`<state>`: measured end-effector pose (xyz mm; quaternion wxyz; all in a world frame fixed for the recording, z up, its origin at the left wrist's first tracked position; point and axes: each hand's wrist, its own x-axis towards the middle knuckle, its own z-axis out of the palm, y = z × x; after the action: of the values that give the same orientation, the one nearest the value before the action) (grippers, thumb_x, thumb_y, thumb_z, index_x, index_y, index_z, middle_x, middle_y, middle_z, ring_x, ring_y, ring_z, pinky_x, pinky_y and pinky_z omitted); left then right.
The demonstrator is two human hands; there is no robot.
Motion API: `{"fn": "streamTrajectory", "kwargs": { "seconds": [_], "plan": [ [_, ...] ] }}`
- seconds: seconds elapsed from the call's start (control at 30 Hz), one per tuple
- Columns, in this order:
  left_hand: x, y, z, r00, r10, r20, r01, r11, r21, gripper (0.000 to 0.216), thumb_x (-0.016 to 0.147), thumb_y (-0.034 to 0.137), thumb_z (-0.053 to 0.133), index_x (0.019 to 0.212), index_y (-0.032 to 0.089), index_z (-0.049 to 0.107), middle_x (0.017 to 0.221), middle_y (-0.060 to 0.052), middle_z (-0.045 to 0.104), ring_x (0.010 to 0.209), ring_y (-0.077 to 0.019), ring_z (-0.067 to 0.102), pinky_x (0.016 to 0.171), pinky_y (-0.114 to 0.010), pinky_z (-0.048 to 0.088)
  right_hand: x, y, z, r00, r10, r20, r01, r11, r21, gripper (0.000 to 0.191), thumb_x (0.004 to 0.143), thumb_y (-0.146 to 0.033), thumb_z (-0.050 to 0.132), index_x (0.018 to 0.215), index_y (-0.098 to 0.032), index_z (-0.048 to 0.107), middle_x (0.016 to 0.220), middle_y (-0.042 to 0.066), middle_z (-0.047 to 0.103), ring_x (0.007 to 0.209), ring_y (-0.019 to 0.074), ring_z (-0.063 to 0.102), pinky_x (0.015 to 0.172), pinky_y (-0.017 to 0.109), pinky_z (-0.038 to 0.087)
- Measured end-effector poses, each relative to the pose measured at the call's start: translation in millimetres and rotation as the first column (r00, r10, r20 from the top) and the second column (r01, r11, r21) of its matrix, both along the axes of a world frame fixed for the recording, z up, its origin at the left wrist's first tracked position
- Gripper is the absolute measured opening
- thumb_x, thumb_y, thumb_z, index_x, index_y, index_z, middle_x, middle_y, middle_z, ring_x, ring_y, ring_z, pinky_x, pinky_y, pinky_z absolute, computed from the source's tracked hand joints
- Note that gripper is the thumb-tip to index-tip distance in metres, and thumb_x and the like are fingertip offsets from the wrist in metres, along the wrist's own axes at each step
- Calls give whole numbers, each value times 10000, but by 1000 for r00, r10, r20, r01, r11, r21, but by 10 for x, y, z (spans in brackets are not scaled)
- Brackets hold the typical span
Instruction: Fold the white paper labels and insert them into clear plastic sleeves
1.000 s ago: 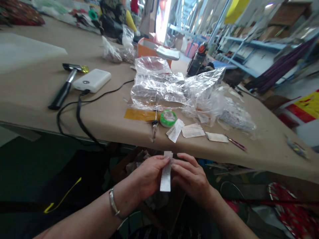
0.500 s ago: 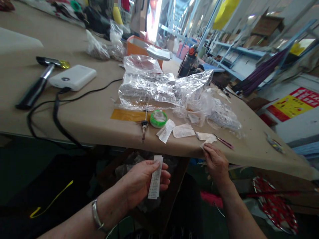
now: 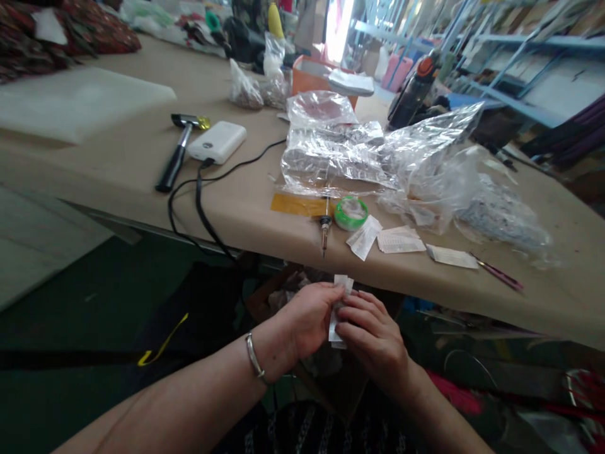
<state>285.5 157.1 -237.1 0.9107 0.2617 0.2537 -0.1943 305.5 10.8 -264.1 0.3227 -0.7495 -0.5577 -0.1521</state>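
Below the table's front edge my left hand (image 3: 307, 318) is closed on a small stack of printed paper labels (image 3: 333, 329), thumb on top. My right hand (image 3: 380, 337) meets it from the right, fingers curled over the same labels. On the table just beyond lie a fanned group of labels (image 3: 363, 238), a second pile of labels (image 3: 401, 240) and a third pile (image 3: 452, 256). Pink-handled tweezers (image 3: 501, 275) touch or nearly touch the third pile. A green round tub (image 3: 350, 214) and a pen-shaped tool with a thin tip (image 3: 325, 230) are to the left.
Clear plastic bags (image 3: 331, 157) cover the middle of the table (image 3: 255, 233). Leftward are a hammer (image 3: 177, 154), a white power bank (image 3: 218, 142) and its black cable (image 3: 201, 208). Behind stand an orange box (image 3: 307, 75) and a dark bottle (image 3: 411, 94).
My right hand has left the table edge by the third label pile and come in to the labels in my left hand, carrying a label. The view has swung left.
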Motion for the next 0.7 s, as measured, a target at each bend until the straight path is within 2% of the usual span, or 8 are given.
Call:
{"fn": "streamTrajectory", "kwargs": {
  "seconds": [0.17, 0.3, 0.4, 0.47, 0.53, 0.6, 0.63, 0.7],
  "plan": [
    [-22, 38, -74, 1000, -5, 28, 5, 1000, -7, 143, 798, 83, 495, 679, 91, 575, 629, -41, 553, 484, -89, 507, 448, -195, 378, 30, -10, 24, 1000, 21, 4, -20, 998, -53, 164, 841, -100, 533, 932, -203, 624, 974, 45, 692, 1103, 192, 568, 1011, 420, 408],
    [-43, 28, -87, 998, 0, 59, 2, 999, -37, 140, 810, 178, 561, 697, 98, 585, 645, -34, 562, 491, -84, 508, 445, -189, 381, 37, -1, 64, 1000, 27, -3, -27, 996, -85, 151, 845, -122, 536, 927, -212, 625, 968, 35, 698, 1084, 195, 581, 1007, 421, 409],
    [-64, 28, -81, 996, -5, 87, 7, 1000, -25, 88, 785, 140, 600, 716, 86, 602, 678, -45, 591, 536, -80, 545, 478, -170, 406, 15, 7, 80, 999, 43, -21, -45, 994, -102, 187, 838, -119, 542, 985, -209, 614, 990, 37, 698, 1099, 202, 575, 1017, 429, 398],
    [-77, 40, -73, 996, -7, 92, 7, 1000, 2, 55, 782, 92, 582, 733, 80, 606, 707, -58, 611, 569, -84, 572, 520, -168, 437, -1, -11, 96, 997, 45, -58, -50, 996, -76, 251, 823, -167, 588, 1072, -195, 588, 1019, 59, 690, 1103, 223, 571, 1020, 455, 393],
    [-91, 62, -54, 995, -38, 90, 36, 999, 25, 74, 812, 113, 544, 785, 87, 607, 719, -63, 617, 574, -102, 588, 549, -204, 474, 7, -51, 113, 987, 11, -161, -9, 1000, 10, 326, 803, -250, 630, 1118, -191, 568, 1045, 85, 669, 1106, 253, 561, 995, 477, 410],
    [-113, 90, -22, 989, -116, 92, 111, 992, 60, 124, 849, 180, 507, 853, 101, 603, 708, -59, 612, 558, -126, 595, 548, -256, 498, 61, -99, 124, 929, -82, -361, 127, 987, 102, 303, 806, -293, 625, 1091, -200, 577, 1061, 96, 642, 1099, 257, 556, 959, 457, 436],
    [-127, 103, -5, 981, -172, 95, 165, 983, 76, 144, 859, 212, 498, 873, 109, 598, 695, -54, 608, 544, -134, 594, 537, -272, 501, 105, -119, 125, 860, -111, -497, 191, 975, 113, 283, 814, -293, 615, 1081, -209, 577, 1058, 90, 634, 1075, 243, 568, 935, 428, 455],
    [-161, 119, 23, 955, -275, 112, 265, 960, 92, 157, 859, 255, 504, 864, 120, 584, 673, -46, 601, 525, -139, 593, 525, -279, 498, 213, -138, 118, 642, -63, -764, 196, 977, 84, 325, 815, -311, 617, 1122, -226, 554, 1061, 73, 627, 1009, 205, 600, 881, 365, 488]
  ]
}}
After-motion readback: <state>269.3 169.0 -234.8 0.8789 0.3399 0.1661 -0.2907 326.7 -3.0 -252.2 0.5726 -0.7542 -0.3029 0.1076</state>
